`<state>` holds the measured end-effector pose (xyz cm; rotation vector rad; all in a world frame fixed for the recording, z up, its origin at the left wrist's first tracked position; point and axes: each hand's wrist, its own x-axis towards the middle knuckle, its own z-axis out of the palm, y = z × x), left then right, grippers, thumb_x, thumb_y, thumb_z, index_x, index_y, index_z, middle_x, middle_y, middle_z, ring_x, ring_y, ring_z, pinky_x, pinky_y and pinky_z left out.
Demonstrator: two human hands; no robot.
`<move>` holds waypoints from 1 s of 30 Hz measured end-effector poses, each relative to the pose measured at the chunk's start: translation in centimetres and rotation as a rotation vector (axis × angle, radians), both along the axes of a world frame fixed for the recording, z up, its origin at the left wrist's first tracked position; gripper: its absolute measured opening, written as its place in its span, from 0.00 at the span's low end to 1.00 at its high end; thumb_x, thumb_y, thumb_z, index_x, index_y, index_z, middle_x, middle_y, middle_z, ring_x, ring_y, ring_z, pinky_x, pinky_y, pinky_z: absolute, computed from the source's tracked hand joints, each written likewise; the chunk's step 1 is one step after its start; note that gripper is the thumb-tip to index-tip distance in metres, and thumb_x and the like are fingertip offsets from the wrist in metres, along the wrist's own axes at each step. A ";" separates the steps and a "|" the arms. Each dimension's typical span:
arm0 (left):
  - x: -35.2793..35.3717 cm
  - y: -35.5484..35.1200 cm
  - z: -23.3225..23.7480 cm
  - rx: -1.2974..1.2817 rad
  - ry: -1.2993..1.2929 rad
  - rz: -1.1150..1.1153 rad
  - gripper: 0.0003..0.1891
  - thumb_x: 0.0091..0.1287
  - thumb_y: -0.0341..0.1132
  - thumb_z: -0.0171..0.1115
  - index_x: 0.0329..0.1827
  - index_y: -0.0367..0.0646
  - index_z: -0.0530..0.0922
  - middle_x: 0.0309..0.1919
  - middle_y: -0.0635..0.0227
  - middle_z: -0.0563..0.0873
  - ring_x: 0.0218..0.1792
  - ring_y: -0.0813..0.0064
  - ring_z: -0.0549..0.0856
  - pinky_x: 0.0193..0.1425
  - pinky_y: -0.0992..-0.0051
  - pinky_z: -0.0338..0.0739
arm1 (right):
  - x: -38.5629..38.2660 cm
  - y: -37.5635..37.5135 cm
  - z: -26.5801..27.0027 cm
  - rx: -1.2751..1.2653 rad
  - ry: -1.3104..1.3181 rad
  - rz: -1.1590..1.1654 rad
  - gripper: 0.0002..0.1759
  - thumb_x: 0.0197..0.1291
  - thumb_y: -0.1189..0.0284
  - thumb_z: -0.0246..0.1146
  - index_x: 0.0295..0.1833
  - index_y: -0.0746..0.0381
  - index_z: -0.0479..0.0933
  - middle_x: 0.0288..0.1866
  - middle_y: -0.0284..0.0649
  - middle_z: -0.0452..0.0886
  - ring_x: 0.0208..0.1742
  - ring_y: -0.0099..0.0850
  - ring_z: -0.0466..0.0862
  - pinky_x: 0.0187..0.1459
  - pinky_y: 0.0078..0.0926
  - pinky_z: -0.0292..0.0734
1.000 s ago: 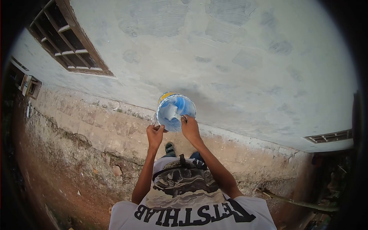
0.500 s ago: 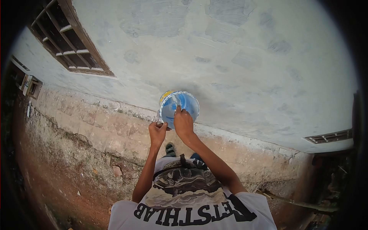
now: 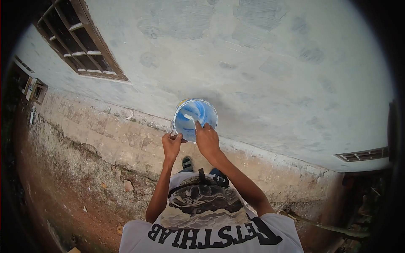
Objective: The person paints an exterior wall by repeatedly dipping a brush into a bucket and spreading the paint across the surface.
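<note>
A round bucket point(image 3: 209, 110) with a white-smeared rim and blue streaks inside is in front of me, close to the wall. My left hand point(image 3: 171, 146) is closed on the near left edge of the bucket, thumb and fingers pinching the rim. Over the bucket's near side, my right hand point(image 3: 207, 139) grips a small tool point(image 3: 190, 117) whose white-coated end points into the bucket. The fingers cover its handle, so its exact kind cannot be made out.
Ahead rises a pale wall point(image 3: 261, 97) with grey smeared patches. A brown-framed window point(image 3: 86, 44) is at upper left, and a low vent point(image 3: 363, 154) at right. Underfoot runs a worn ledge point(image 3: 114, 137), dropping to reddish soil point(image 3: 93, 219). A stick point(image 3: 329, 227) lies at lower right.
My right hand has drawn back toward me and slightly right, bringing the tool's white end lower in the bucket. The bucket and my left hand have shifted slightly left.
</note>
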<state>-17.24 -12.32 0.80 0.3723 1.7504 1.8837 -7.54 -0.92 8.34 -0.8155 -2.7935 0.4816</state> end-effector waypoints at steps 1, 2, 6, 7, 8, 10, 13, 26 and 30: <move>0.1 0.1 0.0 0.000 -0.001 -0.002 0.07 0.62 0.23 0.60 0.34 0.24 0.75 0.25 0.52 0.86 0.25 0.70 0.87 0.30 0.76 0.80 | -0.2 0.2 0.1 0.056 0.014 -0.030 0.20 0.55 0.78 0.58 0.55 0.70 0.74 0.38 0.56 0.78 0.39 0.46 0.82 0.37 0.38 0.81; 0.3 0.3 0.1 0.002 -0.005 -0.005 0.07 0.62 0.23 0.60 0.35 0.24 0.75 0.26 0.52 0.86 0.25 0.69 0.87 0.30 0.76 0.80 | -0.5 0.3 0.0 0.056 0.014 -0.032 0.20 0.55 0.78 0.58 0.55 0.70 0.74 0.38 0.56 0.78 0.39 0.46 0.82 0.37 0.38 0.81; 0.7 0.7 0.0 0.008 0.002 -0.001 0.08 0.62 0.24 0.60 0.33 0.24 0.75 0.24 0.51 0.86 0.24 0.70 0.87 0.29 0.76 0.79 | -2.3 0.7 -1.0 0.135 0.016 -0.149 0.22 0.54 0.78 0.59 0.56 0.71 0.74 0.40 0.55 0.77 0.41 0.46 0.82 0.38 0.38 0.81; 0.7 0.8 0.0 0.007 0.004 -0.001 0.08 0.62 0.24 0.60 0.33 0.24 0.75 0.24 0.51 0.86 0.24 0.70 0.87 0.29 0.76 0.79 | -2.5 0.7 -1.3 0.145 0.017 -0.165 0.22 0.54 0.78 0.58 0.56 0.71 0.73 0.41 0.55 0.77 0.42 0.46 0.81 0.40 0.38 0.81; 0.7 0.9 -0.1 -0.005 0.024 -0.004 0.08 0.62 0.24 0.61 0.32 0.25 0.75 0.23 0.52 0.85 0.24 0.70 0.86 0.28 0.77 0.79 | -2.6 0.7 -1.7 0.144 0.017 -0.165 0.22 0.54 0.78 0.58 0.56 0.71 0.73 0.41 0.55 0.77 0.42 0.46 0.81 0.40 0.38 0.81; 0.6 0.9 -0.5 -0.018 0.040 -0.007 0.08 0.62 0.25 0.61 0.31 0.25 0.75 0.22 0.53 0.85 0.23 0.71 0.86 0.27 0.77 0.78 | -2.5 0.6 -2.1 0.178 0.020 -0.032 0.22 0.55 0.78 0.57 0.57 0.70 0.74 0.41 0.54 0.76 0.44 0.47 0.80 0.42 0.39 0.80; 0.0 0.5 -0.5 0.001 0.058 -0.002 0.08 0.62 0.25 0.62 0.30 0.27 0.76 0.21 0.54 0.85 0.22 0.72 0.85 0.26 0.78 0.76 | -1.7 0.4 -2.5 0.193 -0.053 0.157 0.22 0.54 0.79 0.57 0.58 0.69 0.74 0.42 0.54 0.75 0.47 0.47 0.80 0.46 0.40 0.79; -0.3 -0.4 -0.3 -0.113 0.061 -0.048 0.08 0.63 0.25 0.60 0.38 0.25 0.77 0.26 0.55 0.86 0.24 0.70 0.87 0.30 0.77 0.78 | -0.2 2.0 -0.5 0.239 -0.042 0.181 0.23 0.54 0.80 0.57 0.59 0.68 0.74 0.39 0.53 0.76 0.43 0.45 0.79 0.46 0.39 0.78; 0.2 -0.2 -0.4 -0.091 0.071 -0.060 0.08 0.63 0.26 0.60 0.35 0.26 0.76 0.26 0.55 0.86 0.24 0.69 0.87 0.29 0.77 0.77 | -0.8 2.6 -1.8 0.300 -0.040 0.019 0.22 0.54 0.79 0.57 0.58 0.68 0.74 0.39 0.52 0.77 0.42 0.44 0.80 0.43 0.38 0.79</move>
